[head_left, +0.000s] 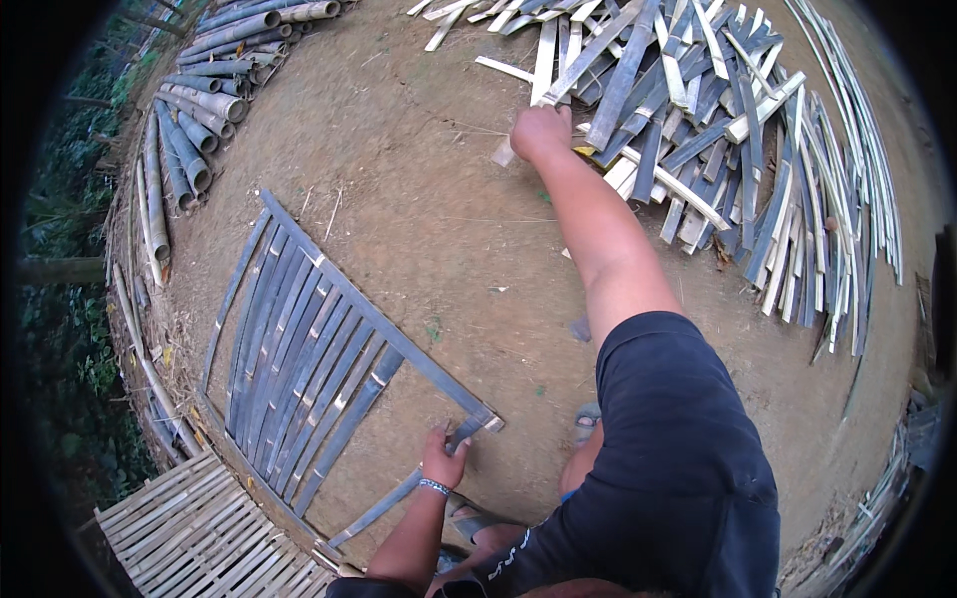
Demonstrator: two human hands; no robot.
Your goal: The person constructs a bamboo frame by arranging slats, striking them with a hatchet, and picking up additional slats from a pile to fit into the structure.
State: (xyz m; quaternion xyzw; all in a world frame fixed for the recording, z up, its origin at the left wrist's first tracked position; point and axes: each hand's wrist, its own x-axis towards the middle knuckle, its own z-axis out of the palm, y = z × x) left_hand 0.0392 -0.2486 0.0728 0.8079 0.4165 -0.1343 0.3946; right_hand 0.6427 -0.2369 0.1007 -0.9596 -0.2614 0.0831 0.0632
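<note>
On the ground to the left lies a bamboo panel (344,289) of dark, roughly parallel strips set between two longer rails. My left hand (444,460), with a patterned band on its wrist, is closed round a bamboo strip (384,508) at the panel's near right side, close to a rail's end. My right arm reaches far forward to a heap of split bamboo slats (688,110). There my right hand (541,132) is closed on the near end of a bamboo slat (590,55); the fingertips are partly hidden.
Thick bamboo poles (204,110) are stacked at the far left, beside green plants. A pale slatted bamboo platform (199,528) stands at the lower left. Long thin bamboo strips (857,159) curve along the right. My sandalled feet (586,424) are on the dirt ground.
</note>
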